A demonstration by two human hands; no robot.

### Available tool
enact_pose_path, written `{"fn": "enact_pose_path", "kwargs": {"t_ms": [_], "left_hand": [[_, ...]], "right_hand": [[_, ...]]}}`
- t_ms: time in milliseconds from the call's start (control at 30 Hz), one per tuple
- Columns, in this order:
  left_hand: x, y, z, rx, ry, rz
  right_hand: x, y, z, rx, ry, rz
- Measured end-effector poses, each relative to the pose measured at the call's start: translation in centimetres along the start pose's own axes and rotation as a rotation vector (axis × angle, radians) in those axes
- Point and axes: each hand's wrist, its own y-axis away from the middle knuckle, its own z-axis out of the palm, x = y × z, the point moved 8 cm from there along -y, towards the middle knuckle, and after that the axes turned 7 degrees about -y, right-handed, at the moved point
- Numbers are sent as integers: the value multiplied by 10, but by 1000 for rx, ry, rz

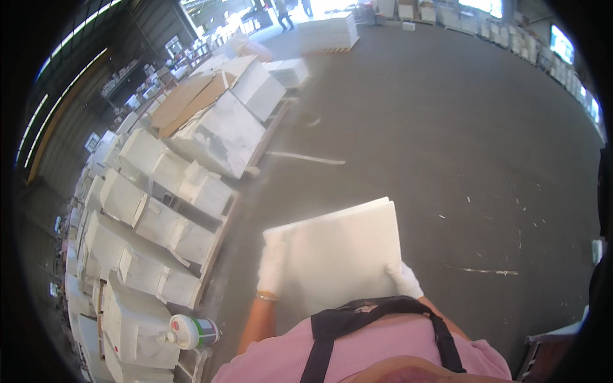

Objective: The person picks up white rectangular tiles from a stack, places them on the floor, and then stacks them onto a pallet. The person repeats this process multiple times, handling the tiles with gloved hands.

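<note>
You are holding a stack of white tiles (pixel 341 252) flat in front of your chest, out over the grey concrete floor (pixel 447 127). Your left hand (pixel 273 268), in a white glove, is gripping the stack's left edge, fingers wrapped along its side; your right hand (pixel 403 279), gloved the same way, is clasping the near right corner, fingers curled over the top face. Both hands are closed on the stack, one at each side, and the stack is tilting slightly, its far edge showing at least two layers. A black apron strap (pixel 440 332) is crossing your pink shirt (pixel 357 354) just below the stack. To your left, white boxes (pixel 159 210) are sitting in rows on pallets, some with open tops, and a plastic bottle (pixel 191 332) with a green and white label is lying on one of the nearest boxes. Farther along that row, brown cardboard sheets (pixel 188 99) are resting on larger white cartons. A thin pale strip (pixel 305 157) is lying on the floor beside the pallets, well apart from you. At the far end another low stack of white slabs (pixel 329 33) is standing on a pallet, and a person (pixel 281 14) is walking near it.
</note>
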Motion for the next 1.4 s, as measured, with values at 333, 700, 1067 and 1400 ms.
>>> {"fn": "enact_pose_path", "kwargs": {"t_ms": [333,700,1067,1400], "left_hand": [[109,-214,42,78,304,20],[292,-535,113,-106,192,5],[442,-764,200,62,188,-105],[513,-986,219,158,277,-104]], "right_hand": [[-101,-284,-20,-185,-44,82],[-206,-539,-62,177,-196,21],[-292,-873,-158,-53,-115,122],[-367,-1160,-141,-300,-63,146]]}}
